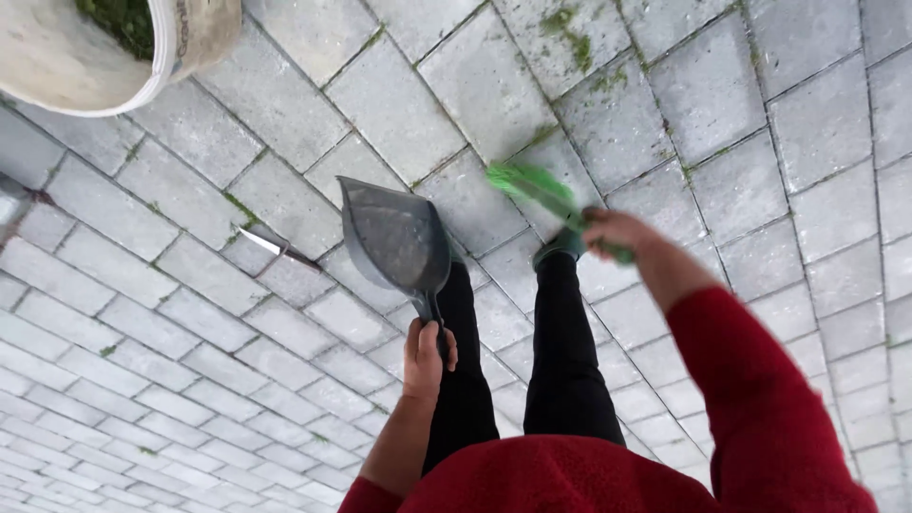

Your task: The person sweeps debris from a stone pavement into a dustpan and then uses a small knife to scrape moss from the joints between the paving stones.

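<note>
Head view, looking straight down your own body. Your left hand (425, 358) is wrapped around the handle of a dark grey dustpan (396, 237); fingers curled fully round it, thumb on top. The pan extends away from that hand, its wide mouth pointing up-frame, held above the grey paving (285, 104) rather than resting flat on it (contact with the ground cannot be confirmed from this angle).

Your right hand (616, 231) is closed on the handle of a green hand brush (534, 190). The brush is motion-blurred; its bristle end lies up and to the left of the hand, near the paving stones just right of the dustpan's mouth. Brush and dustpan are near each other but apart.

Both hands sit on either side of your legs in black trousers (560, 351), the dustpan over the left leg, the brush just beyond the right foot. Red sleeves (760, 399) cover the arms; the left one is pushed up near the elbow.

Surroundings: a pale bucket (66, 57) in the top-left corner, well apart from both hands, with something green inside. Moss (568, 28) shows in the joints and on stones up-frame of the brush. A small light, flat object (269, 243) lies on the paving just left of the dustpan; what it is cannot be told.
</note>
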